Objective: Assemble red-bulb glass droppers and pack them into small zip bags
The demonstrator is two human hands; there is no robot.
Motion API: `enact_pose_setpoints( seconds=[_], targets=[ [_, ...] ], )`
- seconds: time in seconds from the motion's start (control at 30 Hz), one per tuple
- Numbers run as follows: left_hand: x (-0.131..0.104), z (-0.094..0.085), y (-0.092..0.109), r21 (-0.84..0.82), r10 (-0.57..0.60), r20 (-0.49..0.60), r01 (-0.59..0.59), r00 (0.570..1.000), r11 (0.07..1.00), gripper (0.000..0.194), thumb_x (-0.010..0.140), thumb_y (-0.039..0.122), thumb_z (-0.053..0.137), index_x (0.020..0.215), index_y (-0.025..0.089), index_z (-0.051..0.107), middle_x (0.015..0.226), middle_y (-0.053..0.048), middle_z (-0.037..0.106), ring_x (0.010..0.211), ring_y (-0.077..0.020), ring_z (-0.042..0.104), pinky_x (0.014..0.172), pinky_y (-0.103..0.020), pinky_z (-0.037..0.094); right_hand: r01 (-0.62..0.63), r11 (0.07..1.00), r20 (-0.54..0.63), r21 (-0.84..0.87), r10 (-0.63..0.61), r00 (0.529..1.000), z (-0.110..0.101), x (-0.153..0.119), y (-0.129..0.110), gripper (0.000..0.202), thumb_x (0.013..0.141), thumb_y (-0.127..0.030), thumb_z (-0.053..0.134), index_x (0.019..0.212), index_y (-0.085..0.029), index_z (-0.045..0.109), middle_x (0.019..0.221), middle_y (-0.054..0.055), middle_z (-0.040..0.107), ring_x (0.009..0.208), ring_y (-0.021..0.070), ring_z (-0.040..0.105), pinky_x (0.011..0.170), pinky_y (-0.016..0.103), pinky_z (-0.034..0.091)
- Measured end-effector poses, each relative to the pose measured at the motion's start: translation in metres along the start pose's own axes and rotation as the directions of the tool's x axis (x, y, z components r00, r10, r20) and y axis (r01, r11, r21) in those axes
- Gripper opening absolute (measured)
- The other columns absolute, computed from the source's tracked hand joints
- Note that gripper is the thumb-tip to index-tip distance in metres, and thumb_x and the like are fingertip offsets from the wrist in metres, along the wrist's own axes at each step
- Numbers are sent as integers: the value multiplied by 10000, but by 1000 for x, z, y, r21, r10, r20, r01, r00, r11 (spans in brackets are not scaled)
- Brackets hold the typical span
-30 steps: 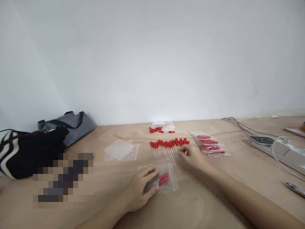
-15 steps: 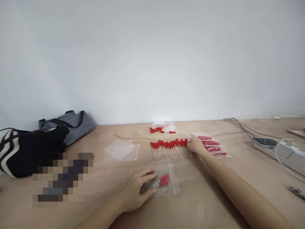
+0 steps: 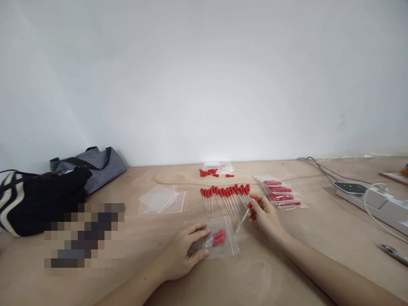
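Observation:
My left hand grips a clear zip bag at its left part, with the fingers along the upper side and the thumb along the lower side. Inside that bag lie droppers with red rubber bulbs, their glass tubes pointing toward my palm. In my right hand a dropper is pinched by its red bulb, its glass tube slanting down to the left toward the bag's open end. Just left of this hand, a row of several red-bulbed droppers lies on the table.
Several filled zip bags overlap at the right. Flat zip bags lie left of the row. Loose red bulbs sit near the wall beside a bag. A power strip, a pen and a striped bag flank the table.
My right hand has drawn a dropper from the right end of the row and brought it nearer, toward the bag. My left hand has stayed on the bag.

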State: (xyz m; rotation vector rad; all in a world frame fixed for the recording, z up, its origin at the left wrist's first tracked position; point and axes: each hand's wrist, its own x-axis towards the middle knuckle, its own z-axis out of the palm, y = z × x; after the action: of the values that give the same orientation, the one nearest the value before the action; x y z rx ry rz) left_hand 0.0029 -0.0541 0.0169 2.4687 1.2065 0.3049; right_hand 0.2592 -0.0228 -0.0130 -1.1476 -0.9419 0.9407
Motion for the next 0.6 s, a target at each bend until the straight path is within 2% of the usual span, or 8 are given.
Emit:
enact_pose_setpoints(
  seconds=[0.13, 0.3, 0.37, 0.43, 0.6],
  targets=[
    [1, -1, 0, 11, 22, -25, -22, 999, 1000, 399, 796, 358, 508, 1182, 257, 506, 1286, -50, 460, 1166, -234, 420, 980, -419, 340, -75, 994, -26, 81, 77, 997, 7, -6, 2, 392, 627, -474, 600, 867, -208, 439, 616, -52, 501, 444, 92, 492, 390, 225, 409],
    [0, 0, -1, -2, 26, -30, -26, 999, 1000, 422, 789, 403, 517, 1189, 269, 501, 1296, -47, 450, 1172, -245, 412, 983, -431, 331, -212, 963, 42, 166, 208, 977, 12, -21, 0, 398, 580, -438, 664, 819, -206, 446, 589, -51, 514, 472, 104, 523, 439, 237, 439],
    [-1, 0, 0, 3, 26, -24, -26, 999, 1000, 448, 777, 422, 527, 1195, 263, 497, 1301, -53, 444, 1178, -255, 403, 981, -437, 333, -258, 956, 115, 140, 243, 963, 13, -27, -2, 413, 553, -444, 690, 786, -196, 456, 577, -47, 528, 488, 106, 538, 469, 238, 446],
    [-1, -1, 1, 16, 26, -16, -26, 1000, 1000, 465, 767, 419, 536, 1197, 245, 498, 1301, -65, 442, 1180, -261, 399, 977, -438, 338, -272, 961, 236, 53, 252, 938, 10, -29, -4, 414, 540, -457, 704, 747, -183, 474, 566, -37, 548, 488, 102, 537, 475, 229, 434],
    [0, -1, 1, 37, 41, -15, -40, 999, 999, 465, 772, 435, 528, 1196, 248, 497, 1300, -68, 442, 1179, -259, 401, 971, -435, 346, -160, 963, 531, -216, 253, 809, -3, -25, -7, 352, 531, -436, 728, 631, -144, 558, 510, -40, 541, 432, 56, 434, 424, 185, 322]
  ],
)
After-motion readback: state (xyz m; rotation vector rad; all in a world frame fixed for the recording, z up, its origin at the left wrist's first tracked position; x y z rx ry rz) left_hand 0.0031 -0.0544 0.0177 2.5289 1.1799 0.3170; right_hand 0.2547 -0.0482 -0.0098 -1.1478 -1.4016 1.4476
